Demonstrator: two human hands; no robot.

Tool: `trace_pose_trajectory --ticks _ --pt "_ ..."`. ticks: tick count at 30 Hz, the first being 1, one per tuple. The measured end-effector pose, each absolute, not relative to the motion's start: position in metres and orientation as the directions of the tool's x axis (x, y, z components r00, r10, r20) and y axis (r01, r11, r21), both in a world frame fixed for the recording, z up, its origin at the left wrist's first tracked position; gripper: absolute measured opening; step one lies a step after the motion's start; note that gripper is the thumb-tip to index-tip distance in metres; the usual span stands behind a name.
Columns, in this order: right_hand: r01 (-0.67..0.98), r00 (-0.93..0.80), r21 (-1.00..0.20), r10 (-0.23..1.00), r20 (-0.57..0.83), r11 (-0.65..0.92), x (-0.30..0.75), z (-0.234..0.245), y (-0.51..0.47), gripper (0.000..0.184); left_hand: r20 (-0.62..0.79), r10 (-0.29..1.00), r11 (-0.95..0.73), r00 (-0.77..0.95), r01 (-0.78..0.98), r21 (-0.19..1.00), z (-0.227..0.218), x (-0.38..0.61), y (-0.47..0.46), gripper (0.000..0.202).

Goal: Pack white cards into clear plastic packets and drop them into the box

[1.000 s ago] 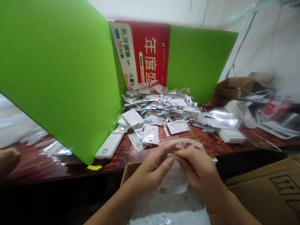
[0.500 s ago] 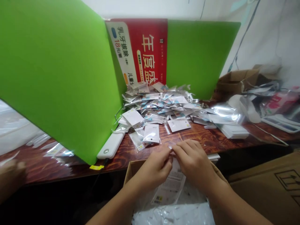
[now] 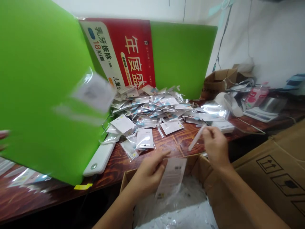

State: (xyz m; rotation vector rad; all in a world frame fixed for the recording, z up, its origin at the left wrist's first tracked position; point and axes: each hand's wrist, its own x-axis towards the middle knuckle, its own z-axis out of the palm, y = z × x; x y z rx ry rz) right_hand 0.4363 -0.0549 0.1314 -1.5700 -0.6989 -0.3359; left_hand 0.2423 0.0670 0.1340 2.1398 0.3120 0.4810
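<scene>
My left hand grips a clear plastic sleeve with a printed white card inside, above the open cardboard box. A thin white strip hangs from the pinched fingers of my right hand, apart from the sleeve and over the table edge. Inside the box lies a mass of shiny clear plastic. Beyond my hands, a heap of sleeved cards covers part of the wooden table. Another sleeved card, smeared by motion, is in the air before the green panel.
Green panels stand behind and left of the heap. A white power bank-like device lies by the left panel. Another person's fingers show at the left edge. A large carton stands at right; a bottle is behind.
My hands have moved apart; the right has gone right with the strip, the left keeps the sleeve. A blurred sleeved card has appeared in the air at left. The view has turned right.
</scene>
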Motion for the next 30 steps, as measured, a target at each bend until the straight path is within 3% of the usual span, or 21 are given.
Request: trace_pose_trajectory --ticks 2,4,5,7,9,11,13,15,19,25,27,30 --pt "0.345 0.928 -0.915 0.071 0.367 0.21 0.447 0.129 -0.056 0.015 0.218 0.53 -0.478 0.819 0.076 0.875 0.133 0.243 0.073 0.04" --pt "0.238 0.959 -0.912 0.068 0.275 0.335 0.447 0.129 -0.057 0.015 0.185 0.66 -0.357 0.728 0.087 0.93 0.133 0.245 0.079 0.042" --pt "0.231 0.95 -0.914 0.126 0.287 0.334 0.443 0.131 -0.057 0.014 0.17 0.715 -0.298 0.678 0.076 0.952 0.134 0.245 0.082 0.044" --pt "0.275 0.855 -0.931 0.383 0.35 0.239 0.427 0.138 -0.058 0.015 0.15 0.799 -0.202 0.582 0.025 0.979 0.133 0.246 0.088 0.048" --pt "0.383 0.566 -0.916 0.753 0.335 0.12 0.408 0.15 -0.058 0.014 0.148 0.847 -0.15 0.511 -0.037 0.988 0.132 0.244 0.093 0.051" --pt "0.493 0.169 -0.865 0.965 0.2 0.093 0.391 0.16 -0.056 0.012 0.145 0.871 -0.122 0.469 -0.079 0.989 0.129 0.241 0.097 0.053" --pt "0.543 -0.104 -0.834 0.993 0.053 0.102 0.379 0.167 -0.053 0.011 0.122 0.89 -0.085 0.44 -0.103 0.991 0.127 0.236 0.1 0.055" --pt "0.559 -0.197 -0.825 0.98 -0.037 0.081 0.374 0.168 -0.049 0.011 0.083 0.907 -0.032 0.413 -0.129 0.991 0.126 0.232 0.102 0.057" --pt "0.486 -0.117 -0.874 0.991 -0.059 0.005 0.377 0.161 -0.045 0.01 0.035 0.911 0.029 0.41 -0.15 0.988 0.127 0.231 0.101 0.063" --pt "0.115 -0.073 -0.986 0.989 -0.13 -0.122 0.38 0.149 -0.054 0.012 0.06 0.84 -0.026 0.54 -0.071 0.997 0.132 0.239 0.093 0.059" --pt "0.08 0.061 -0.989 0.991 -0.118 -0.122 0.382 0.147 -0.054 0.016 0.06 0.808 -0.051 0.586 -0.032 0.998 0.134 0.241 0.089 0.058" --pt "0.181 0.447 -0.98 0.895 0.006 -0.084 0.389 0.144 -0.052 0.022 0.055 0.745 -0.085 0.665 0.012 0.996 0.135 0.243 0.085 0.057"
